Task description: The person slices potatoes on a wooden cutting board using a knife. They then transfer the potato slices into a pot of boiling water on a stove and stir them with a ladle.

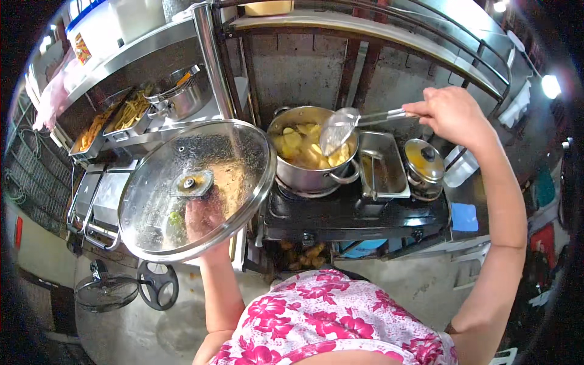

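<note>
A round glass lid (146, 214) with a metal rim is tilted up in my left hand (205, 216), seen blurred through the wet glass behind the knob. Water drops cover the lid's surface. Raised at the right, my right hand (451, 116) grips the handle of a wire-mesh skimmer (340, 130). The skimmer's bowl is over a steel pot (305, 175), its lower edge close to the contents; whether it touches them I cannot tell. Yellow, chunky pieces of food (296, 139) lie in liquid in the pot, which stands on a black gas stove (319, 214).
Right of the pot sit a rectangular steel pan (392, 175) and a small lidded pot (424, 166). Trays of cut food (130, 116) and a steel saucepan (180, 102) occupy the left shelf. A pedestal fan (107, 292) stands on the floor. Above the stove runs a shelf (346, 23).
</note>
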Tool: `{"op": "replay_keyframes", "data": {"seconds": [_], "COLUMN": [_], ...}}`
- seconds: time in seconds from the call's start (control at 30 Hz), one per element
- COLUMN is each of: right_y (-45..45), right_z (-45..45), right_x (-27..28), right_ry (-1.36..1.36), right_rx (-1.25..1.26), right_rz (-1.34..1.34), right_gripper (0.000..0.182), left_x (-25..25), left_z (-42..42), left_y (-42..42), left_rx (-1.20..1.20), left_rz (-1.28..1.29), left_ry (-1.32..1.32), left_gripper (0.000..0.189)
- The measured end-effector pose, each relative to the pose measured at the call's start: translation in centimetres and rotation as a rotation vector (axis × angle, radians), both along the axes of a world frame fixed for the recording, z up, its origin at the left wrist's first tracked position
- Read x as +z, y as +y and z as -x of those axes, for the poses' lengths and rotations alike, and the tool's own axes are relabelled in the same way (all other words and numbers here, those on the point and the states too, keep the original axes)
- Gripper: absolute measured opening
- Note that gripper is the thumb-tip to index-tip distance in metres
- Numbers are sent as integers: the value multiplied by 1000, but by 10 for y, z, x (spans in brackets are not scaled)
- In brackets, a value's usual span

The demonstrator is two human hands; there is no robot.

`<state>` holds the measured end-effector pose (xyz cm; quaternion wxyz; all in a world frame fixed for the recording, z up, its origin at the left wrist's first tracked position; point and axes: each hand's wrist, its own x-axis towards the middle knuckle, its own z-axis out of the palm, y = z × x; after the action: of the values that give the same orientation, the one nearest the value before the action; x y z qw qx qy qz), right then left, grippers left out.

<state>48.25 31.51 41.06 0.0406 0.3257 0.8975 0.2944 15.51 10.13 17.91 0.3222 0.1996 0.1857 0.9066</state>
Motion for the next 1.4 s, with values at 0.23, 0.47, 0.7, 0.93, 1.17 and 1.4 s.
{"op": "replay_keyframes", "data": {"seconds": [0.23, 0.47, 0.7, 0.93, 1.17, 1.4], "right_y": [40, 47, 72, 58, 19, 3], "right_z": [29, 35, 37, 32, 6, -2], "right_x": [-66, -63, -102, -104, -41, -23], "right_ry": [-51, 110, 186, 159, 152, 222], "right_rx": [93, 115, 153, -242, -257, -223], "right_rz": [96, 140, 149, 440, 404, 546], "right_gripper": [27, 27, 29, 26, 28, 31], "left_x": [-4, 1, 13, 7, 7, 15], "left_z": [-8, -10, -17, -13, -12, -14], "left_y": [2, -3, -1, 1, 5, 3], "left_rx": [123, 133, 80, 158, 163, 24], "left_rz": [71, 57, 36, 72, 92, 58], "left_ry": [-30, -10, 38, 7, -21, 70], "left_gripper": [44, 50, 55, 58, 60, 55]}}
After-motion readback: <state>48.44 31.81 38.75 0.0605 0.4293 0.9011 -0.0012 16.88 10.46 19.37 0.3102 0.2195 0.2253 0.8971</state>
